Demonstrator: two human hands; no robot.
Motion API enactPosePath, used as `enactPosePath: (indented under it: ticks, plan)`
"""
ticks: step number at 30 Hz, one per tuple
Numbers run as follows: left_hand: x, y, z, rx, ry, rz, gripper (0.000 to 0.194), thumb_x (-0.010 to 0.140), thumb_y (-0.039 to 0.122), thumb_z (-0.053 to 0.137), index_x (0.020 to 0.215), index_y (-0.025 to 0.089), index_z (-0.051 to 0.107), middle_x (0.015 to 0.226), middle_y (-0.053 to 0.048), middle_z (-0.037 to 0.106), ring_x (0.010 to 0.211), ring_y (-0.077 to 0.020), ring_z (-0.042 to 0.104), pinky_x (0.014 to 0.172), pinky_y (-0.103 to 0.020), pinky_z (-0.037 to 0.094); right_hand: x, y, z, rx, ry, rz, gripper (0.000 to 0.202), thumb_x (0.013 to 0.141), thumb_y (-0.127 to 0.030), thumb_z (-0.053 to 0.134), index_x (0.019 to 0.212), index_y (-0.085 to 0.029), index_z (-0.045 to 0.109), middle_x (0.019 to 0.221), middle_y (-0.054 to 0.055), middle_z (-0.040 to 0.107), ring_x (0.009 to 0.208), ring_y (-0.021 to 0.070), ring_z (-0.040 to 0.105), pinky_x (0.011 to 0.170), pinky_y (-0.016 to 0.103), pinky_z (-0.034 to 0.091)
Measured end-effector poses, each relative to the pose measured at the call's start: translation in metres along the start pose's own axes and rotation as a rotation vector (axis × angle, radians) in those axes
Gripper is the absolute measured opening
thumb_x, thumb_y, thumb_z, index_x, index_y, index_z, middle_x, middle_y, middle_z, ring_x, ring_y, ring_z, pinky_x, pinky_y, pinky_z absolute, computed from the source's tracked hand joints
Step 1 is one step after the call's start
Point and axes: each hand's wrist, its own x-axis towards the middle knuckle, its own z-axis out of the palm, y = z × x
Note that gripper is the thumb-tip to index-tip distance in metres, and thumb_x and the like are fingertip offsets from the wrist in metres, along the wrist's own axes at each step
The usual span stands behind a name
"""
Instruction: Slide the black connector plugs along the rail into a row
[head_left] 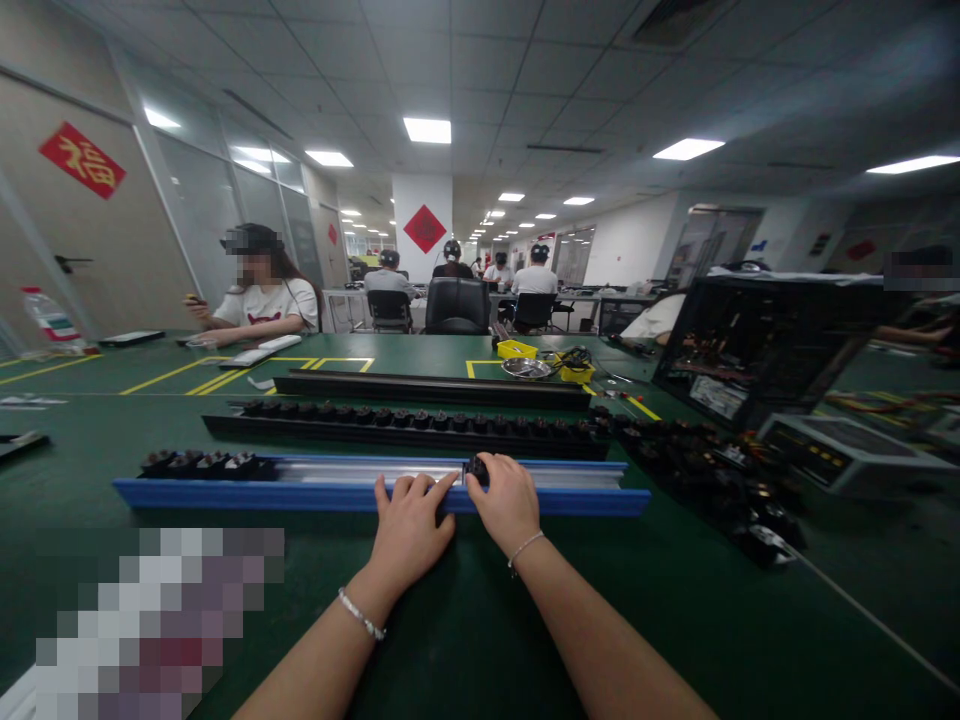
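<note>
Blue rail (pixel 262 496), lying horiz., blk module (pixel 475 467) R of ctr

Blue rail (pixel 300 497) across green surface (pixel 465 650), black modules (pixel 208 463) seated at its left end. Right hand (pixel 505 497) has one black part (pixel 477 468) in its grip at the rail; left hand (pixel 412 520) rests on rail, spread. Two black rails (pixel 412 432) behind, nearer one lined with similar modules. Loose black pieces (pixel 701 470) heaped right.

The left hand (pixel 411 528) is bearing a thick bracelet (pixel 361 613) at the wrist, whitish and apparently beaded. The right hand (pixel 511 495) is bearing a thin bracelet (pixel 525 547), pale, a small end dangling on the thumb side. Both forearms (pixel 600 640) are showing bare.
</note>
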Motion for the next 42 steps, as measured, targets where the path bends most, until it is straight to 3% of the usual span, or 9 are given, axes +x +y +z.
enactPosePath:
  ticks: [10, 20, 27, 42]
  plan:
    - [0.000, 0.000, -0.001, -0.008, -0.003, -0.001, 0.048, 0.077, 0.027, 0.047, 0.124, 0.037, 0.047, 0.107, -0.002, 0.060, 0.108, -0.0243, 0.046, 0.104, -0.060, 0.006, -0.002, 0.004, -0.005, -0.030, 0.018, -0.004, 0.027, 0.082, -0.029, 0.046, 0.102, -0.017, 0.060, 0.100, 0.009, 0.064, 0.098, 0.0194, 0.056, 0.090, 0.033, 0.034]
    - [0.002, -0.002, 0.002, -0.010, 0.009, -0.015, 0.038, 0.086, 0.025, 0.037, 0.119, 0.036, 0.052, 0.105, -0.003, 0.062, 0.105, -0.0226, 0.048, 0.103, -0.060, 0.010, -0.003, 0.012, -0.003, -0.039, 0.056, 0.040, 0.029, 0.081, -0.027, 0.046, 0.104, -0.016, 0.060, 0.102, 0.009, 0.066, 0.102, 0.0201, 0.056, 0.096, 0.035, 0.032]
    - [0.002, -0.006, 0.007, -0.018, 0.038, -0.006, 0.037, 0.086, 0.023, 0.038, 0.116, 0.036, 0.054, 0.104, -0.002, 0.062, 0.103, -0.0215, 0.049, 0.104, -0.059, 0.010, -0.004, 0.015, -0.005, -0.003, 0.093, 0.075, 0.030, 0.078, -0.026, 0.048, 0.103, -0.017, 0.061, 0.101, 0.009, 0.065, 0.095, 0.0205, 0.057, 0.086, 0.032, 0.039]
    - [0.001, -0.007, 0.006, -0.043, 0.036, 0.006, 0.036, 0.085, 0.023, 0.041, 0.117, 0.035, 0.053, 0.105, -0.002, 0.062, 0.104, -0.0223, 0.048, 0.104, -0.059, 0.008, -0.005, 0.021, -0.013, 0.003, 0.091, 0.150, 0.035, 0.076, -0.025, 0.049, 0.110, -0.017, 0.054, 0.098, 0.009, 0.064, 0.094, 0.0229, 0.056, 0.082, 0.032, 0.039]
